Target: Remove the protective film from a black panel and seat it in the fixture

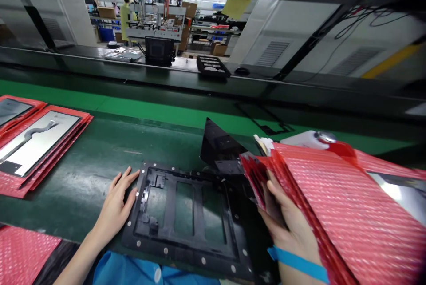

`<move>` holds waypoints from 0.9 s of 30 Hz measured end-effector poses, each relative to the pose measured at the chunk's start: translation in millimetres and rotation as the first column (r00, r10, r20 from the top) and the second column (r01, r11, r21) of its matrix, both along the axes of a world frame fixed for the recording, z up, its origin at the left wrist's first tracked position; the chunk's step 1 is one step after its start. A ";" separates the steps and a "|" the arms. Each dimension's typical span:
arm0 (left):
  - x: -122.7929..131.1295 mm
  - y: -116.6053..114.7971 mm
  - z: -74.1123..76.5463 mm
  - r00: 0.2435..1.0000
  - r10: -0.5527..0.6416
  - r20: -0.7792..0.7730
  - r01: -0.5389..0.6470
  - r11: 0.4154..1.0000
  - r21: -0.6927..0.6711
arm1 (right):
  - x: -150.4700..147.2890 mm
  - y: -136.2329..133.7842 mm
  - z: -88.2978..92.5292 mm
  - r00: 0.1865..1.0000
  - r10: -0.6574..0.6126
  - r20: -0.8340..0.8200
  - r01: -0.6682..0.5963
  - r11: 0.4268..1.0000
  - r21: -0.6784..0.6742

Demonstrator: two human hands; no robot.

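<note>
A black rectangular frame-like fixture [198, 214] with open windows and round metal dots along its border lies on the green bench in front of me. My left hand [118, 200] rests at its left edge, fingers spread and touching the rim. To the right, my right hand [288, 218], with a blue strap on the wrist, is closed on a dark glossy panel [221, 145], tilted above the fixture's right side. Red shows along the panel near my fingers; whether it is wrap or reflection I cannot tell. Right beside this hand stands a stack of red bubble-wrap bags [353, 200].
At left, screen panels [43, 136] lie on red bubble wrap. Behind the right stack are a white bottle [308, 139] and a thin black frame [266, 118]. A black tray [213, 66] sits on the far ledge. A person in yellow [125, 18] stands in the background.
</note>
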State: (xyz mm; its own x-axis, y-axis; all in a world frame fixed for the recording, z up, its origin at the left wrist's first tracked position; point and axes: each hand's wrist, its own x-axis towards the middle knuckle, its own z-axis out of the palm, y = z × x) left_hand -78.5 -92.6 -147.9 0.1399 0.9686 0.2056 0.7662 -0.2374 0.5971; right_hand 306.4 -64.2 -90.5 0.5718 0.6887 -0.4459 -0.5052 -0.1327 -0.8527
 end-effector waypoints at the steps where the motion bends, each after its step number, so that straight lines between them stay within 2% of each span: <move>1: -0.6 -0.1 -1.3 1.000 0.001 -0.004 -0.001 1.000 0.003 | -0.5 -0.2 0.3 1.000 0.012 -0.008 -0.012 1.000 0.023; 11: -16.7 5.3 -27.1 0.999 -0.025 -0.033 0.027 0.998 0.061 | 1.0 -5.0 -11.1 0.991 0.131 0.029 -0.134 0.969 0.209; 15: -19.6 3.0 -30.3 0.999 0.052 -0.005 -0.052 0.999 -0.011 | -2.4 -7.4 -11.1 0.984 0.119 0.131 -0.148 0.961 0.235; 18: -18.7 0.2 -27.5 0.991 0.127 0.051 -0.124 0.990 -0.070 | -10.7 -15.3 -3.2 0.968 0.137 0.212 -0.184 0.957 0.224; 20: -17.1 -2.2 -22.3 0.985 0.135 0.105 -0.136 0.991 0.003 | -17.8 -24.0 4.7 0.951 0.158 0.268 -0.212 0.959 0.188; 22: -15.3 -5.4 -14.4 0.987 0.093 0.129 -0.113 0.981 0.160 | -24.3 -34.7 12.0 0.927 0.190 0.325 -0.242 0.962 0.129; 24: -13.7 -9.3 -5.3 0.996 0.015 0.093 -0.043 0.952 0.302 | -28.9 -46.0 16.4 0.899 0.242 0.365 -0.274 0.961 0.037; 27: -11.0 -13.9 7.4 0.989 -0.138 -0.048 0.146 0.902 0.405 | -31.6 -58.5 15.5 0.870 0.310 0.385 -0.285 0.951 -0.120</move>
